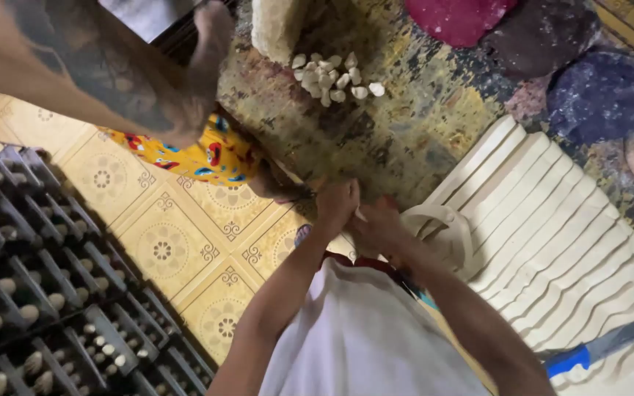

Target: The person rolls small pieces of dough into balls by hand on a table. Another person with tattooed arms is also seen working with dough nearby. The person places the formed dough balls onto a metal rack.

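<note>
White shirt front nearest me. My left hand and right hand meet at centre, fingers pinched on a small pale dough piece; cut pale dough strips at 3 o'clock. Shaping step, I judge; steady pinching needed.

Blue-handled knife bottom right; dark slotted rack left; small white pieces piled up top.

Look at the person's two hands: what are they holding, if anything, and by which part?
Left hand and right hand pinch a pale dough strip by its near end, between the fingertips.
</note>
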